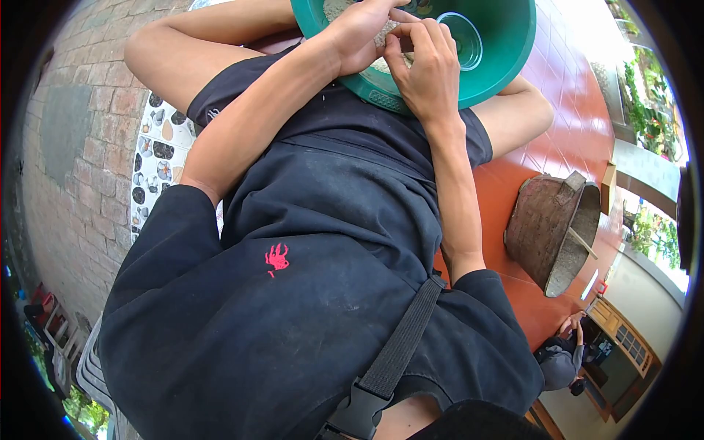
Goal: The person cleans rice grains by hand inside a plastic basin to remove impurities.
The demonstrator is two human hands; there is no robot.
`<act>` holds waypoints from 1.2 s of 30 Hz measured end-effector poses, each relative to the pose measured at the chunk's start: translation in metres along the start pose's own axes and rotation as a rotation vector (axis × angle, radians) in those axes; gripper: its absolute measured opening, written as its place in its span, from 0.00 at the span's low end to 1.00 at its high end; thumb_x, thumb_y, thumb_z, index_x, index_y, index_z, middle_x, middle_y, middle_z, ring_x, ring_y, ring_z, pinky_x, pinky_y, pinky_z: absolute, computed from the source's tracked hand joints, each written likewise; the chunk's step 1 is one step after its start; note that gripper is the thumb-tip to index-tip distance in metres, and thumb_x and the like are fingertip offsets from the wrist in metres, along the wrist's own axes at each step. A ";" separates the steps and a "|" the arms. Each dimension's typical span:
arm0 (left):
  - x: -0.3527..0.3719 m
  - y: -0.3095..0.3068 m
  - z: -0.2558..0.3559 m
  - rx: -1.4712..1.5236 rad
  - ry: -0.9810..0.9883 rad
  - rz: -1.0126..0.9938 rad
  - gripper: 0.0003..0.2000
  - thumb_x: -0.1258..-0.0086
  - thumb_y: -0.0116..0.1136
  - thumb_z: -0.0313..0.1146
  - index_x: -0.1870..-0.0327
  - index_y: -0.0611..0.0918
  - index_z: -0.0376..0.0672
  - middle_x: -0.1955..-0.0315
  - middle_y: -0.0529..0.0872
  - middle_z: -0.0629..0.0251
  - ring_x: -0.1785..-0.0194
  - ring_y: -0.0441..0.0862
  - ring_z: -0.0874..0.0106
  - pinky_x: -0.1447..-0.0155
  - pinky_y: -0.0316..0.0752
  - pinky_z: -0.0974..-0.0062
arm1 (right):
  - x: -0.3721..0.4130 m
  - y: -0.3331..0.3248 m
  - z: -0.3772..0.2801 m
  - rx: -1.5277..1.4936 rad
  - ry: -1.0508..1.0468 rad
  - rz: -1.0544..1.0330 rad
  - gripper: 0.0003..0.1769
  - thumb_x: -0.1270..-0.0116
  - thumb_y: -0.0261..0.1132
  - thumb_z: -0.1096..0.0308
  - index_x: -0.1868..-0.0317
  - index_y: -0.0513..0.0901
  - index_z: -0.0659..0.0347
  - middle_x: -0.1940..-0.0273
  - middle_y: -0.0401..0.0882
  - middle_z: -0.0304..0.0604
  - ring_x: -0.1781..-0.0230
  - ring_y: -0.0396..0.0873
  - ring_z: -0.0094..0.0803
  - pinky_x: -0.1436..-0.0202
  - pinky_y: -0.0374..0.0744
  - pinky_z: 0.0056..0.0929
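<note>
A green plastic basin (506,62) rests on my lap, cut off by the top edge of the view. Inside it lies a pale, grainy material (336,9). My left hand (359,37) is closed around a pale, grainy lump (384,33) over the basin. The fingers of my right hand (429,70) are bent and pinch at the same lump from the other side. Its exact kind I cannot make out. To the right of my hands, a clear round container (475,45) sits in the basin.
A worn, rusty-brown bucket (539,227) with a stick (583,242) in it lies tilted on the red tile floor (499,191). Brick paving (95,147) runs along the left, beside a pebble-patterned edge (156,150). Another person (561,363) is at the lower right.
</note>
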State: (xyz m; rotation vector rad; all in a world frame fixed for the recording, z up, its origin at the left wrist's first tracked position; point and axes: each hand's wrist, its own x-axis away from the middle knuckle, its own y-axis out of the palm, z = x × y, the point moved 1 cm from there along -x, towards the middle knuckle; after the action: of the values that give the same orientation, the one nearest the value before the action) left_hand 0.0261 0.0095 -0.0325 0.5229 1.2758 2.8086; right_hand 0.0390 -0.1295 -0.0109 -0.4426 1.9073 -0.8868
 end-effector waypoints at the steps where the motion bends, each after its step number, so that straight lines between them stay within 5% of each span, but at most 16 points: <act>1: -0.001 -0.003 -0.001 0.000 0.001 0.000 0.25 0.13 0.38 0.46 0.49 0.83 0.30 0.61 0.89 0.56 0.57 0.88 0.65 0.49 0.82 0.69 | 0.000 0.000 0.000 -0.030 0.019 0.021 0.07 0.33 0.70 0.69 0.60 0.82 0.62 0.62 0.81 0.43 0.59 0.79 0.42 0.53 0.76 0.40; 3: -0.002 -0.005 0.000 0.033 0.021 -0.131 0.25 0.13 0.38 0.45 0.48 0.82 0.29 0.60 0.89 0.54 0.57 0.88 0.62 0.47 0.83 0.67 | 0.000 -0.004 -0.001 -0.076 0.070 0.057 0.06 0.33 0.69 0.70 0.60 0.82 0.62 0.63 0.81 0.43 0.60 0.79 0.42 0.53 0.76 0.41; 12: 0.003 0.004 0.004 0.098 -0.021 -0.005 0.27 0.12 0.35 0.45 0.47 0.80 0.23 0.57 0.88 0.43 0.54 0.89 0.56 0.44 0.86 0.62 | 0.000 -0.030 0.015 0.184 0.393 0.430 0.07 0.33 0.66 0.71 0.57 0.82 0.65 0.63 0.79 0.45 0.58 0.78 0.44 0.51 0.75 0.42; 16: 0.008 0.011 0.008 0.069 -0.031 0.054 0.27 0.12 0.35 0.44 0.47 0.80 0.24 0.56 0.89 0.44 0.54 0.89 0.56 0.43 0.86 0.62 | -0.001 -0.024 0.013 0.235 0.244 0.433 0.07 0.32 0.68 0.71 0.57 0.85 0.63 0.62 0.79 0.44 0.57 0.78 0.43 0.50 0.75 0.41; 22: 0.004 0.004 0.005 0.065 -0.019 0.017 0.25 0.13 0.37 0.43 0.51 0.84 0.31 0.60 0.90 0.54 0.56 0.89 0.63 0.45 0.84 0.67 | -0.004 -0.012 -0.001 -0.001 0.084 0.172 0.06 0.31 0.72 0.69 0.56 0.89 0.58 0.61 0.80 0.41 0.57 0.78 0.40 0.52 0.77 0.39; 24: -0.002 -0.009 0.001 0.132 0.030 -0.165 0.22 0.13 0.39 0.44 0.54 0.84 0.36 0.63 0.89 0.60 0.59 0.87 0.69 0.49 0.81 0.70 | -0.003 -0.004 -0.001 -0.031 0.072 0.129 0.06 0.32 0.72 0.69 0.56 0.89 0.58 0.60 0.80 0.41 0.56 0.78 0.40 0.52 0.78 0.39; 33: -0.001 -0.003 -0.002 0.023 0.020 0.035 0.18 0.14 0.44 0.43 0.57 0.84 0.41 0.63 0.87 0.66 0.57 0.83 0.74 0.50 0.77 0.71 | -0.001 0.000 0.000 -0.038 0.077 0.070 0.11 0.35 0.74 0.70 0.53 0.89 0.58 0.60 0.80 0.41 0.57 0.78 0.41 0.53 0.78 0.39; 36: -0.001 -0.006 -0.003 0.016 0.040 -0.032 0.17 0.14 0.45 0.43 0.57 0.83 0.42 0.64 0.87 0.66 0.58 0.82 0.73 0.50 0.77 0.71 | -0.001 0.000 0.001 -0.046 0.093 0.076 0.10 0.35 0.74 0.70 0.53 0.88 0.59 0.60 0.79 0.42 0.58 0.78 0.41 0.54 0.78 0.39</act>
State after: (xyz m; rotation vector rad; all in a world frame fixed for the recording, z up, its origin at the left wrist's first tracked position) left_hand 0.0251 0.0110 -0.0387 0.4450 1.3027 2.7987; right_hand 0.0401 -0.1289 -0.0107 -0.3595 2.0197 -0.8280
